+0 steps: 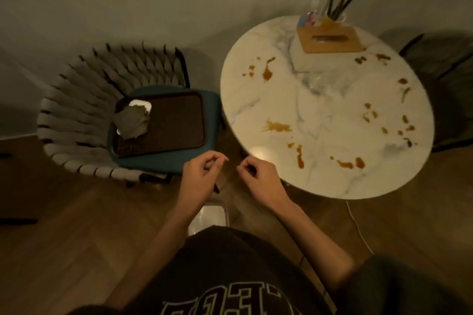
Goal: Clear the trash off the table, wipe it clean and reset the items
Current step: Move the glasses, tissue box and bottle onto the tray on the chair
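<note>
Head view looks down on both bare hands held over the wooden floor, between a chair and the round marble table. The left hand has its fingers curled in toward the thumb, and the right hand is curled the same way. Nothing shows in either grip, and the two hands are near each other but apart. Below them, between the forearms, stands a white bin, partly hidden by the person's dark shirt. The tabletop is smeared with brown stains in scattered patches around most of its surface. At its far edge sits a wooden-topped box, and just behind that a glass of dark sticks. To the left, the woven-backed chair carries a brown tray on its blue seat. A crumpled grey paper lies in the tray's far left corner, partly over a white container. A second, darker chair stands beyond the table on the right.
</note>
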`<state>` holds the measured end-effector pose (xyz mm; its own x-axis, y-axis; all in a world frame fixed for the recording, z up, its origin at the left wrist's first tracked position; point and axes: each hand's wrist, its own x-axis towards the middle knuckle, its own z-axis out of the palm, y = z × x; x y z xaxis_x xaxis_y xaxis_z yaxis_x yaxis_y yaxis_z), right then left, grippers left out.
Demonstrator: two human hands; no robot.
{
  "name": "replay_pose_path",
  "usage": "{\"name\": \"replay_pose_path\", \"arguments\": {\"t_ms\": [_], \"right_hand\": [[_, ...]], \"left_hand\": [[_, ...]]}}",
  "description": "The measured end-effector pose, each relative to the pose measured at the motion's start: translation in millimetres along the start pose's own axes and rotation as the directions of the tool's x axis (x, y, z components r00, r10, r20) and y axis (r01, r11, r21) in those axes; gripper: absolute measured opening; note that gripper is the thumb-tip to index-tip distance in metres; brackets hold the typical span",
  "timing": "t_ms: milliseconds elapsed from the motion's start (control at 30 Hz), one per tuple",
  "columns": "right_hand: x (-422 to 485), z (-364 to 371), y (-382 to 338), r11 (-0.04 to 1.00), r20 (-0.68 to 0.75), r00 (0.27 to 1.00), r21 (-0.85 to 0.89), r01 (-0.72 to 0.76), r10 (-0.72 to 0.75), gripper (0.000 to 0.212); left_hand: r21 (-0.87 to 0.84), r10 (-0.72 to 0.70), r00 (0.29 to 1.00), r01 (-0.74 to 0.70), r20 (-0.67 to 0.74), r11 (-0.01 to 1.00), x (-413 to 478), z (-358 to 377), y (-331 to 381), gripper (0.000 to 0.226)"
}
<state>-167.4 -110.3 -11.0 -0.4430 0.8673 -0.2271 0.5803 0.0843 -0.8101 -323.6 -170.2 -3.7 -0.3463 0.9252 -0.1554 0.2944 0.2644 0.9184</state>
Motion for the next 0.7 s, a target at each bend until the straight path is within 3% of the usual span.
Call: {"name": "replay_pose_path", "arguments": {"t_ms": [267,500,700], "right_hand": [[-34,-109,8,0.994,-0.148,0.988,0.108,-0.025,0.041,0.030],[-41,-201,41,0.992,-0.265,0.963,0.098,0.078,-0.050,0.011],[-20,-271,48,0.994,-0.282,0.954,-0.007,0.105,-0.103,0.018]], "left_hand": [[0.020,0.151,0.984,-0.153,0.092,0.988,-6,69,84,0.017],[-0.085,0.122,0.989,-0.115,0.082,0.990,-9,135,133,0.022],[-0.007,0.163,0.979,-0.163,0.122,0.987,20,168,185,0.028]]}}
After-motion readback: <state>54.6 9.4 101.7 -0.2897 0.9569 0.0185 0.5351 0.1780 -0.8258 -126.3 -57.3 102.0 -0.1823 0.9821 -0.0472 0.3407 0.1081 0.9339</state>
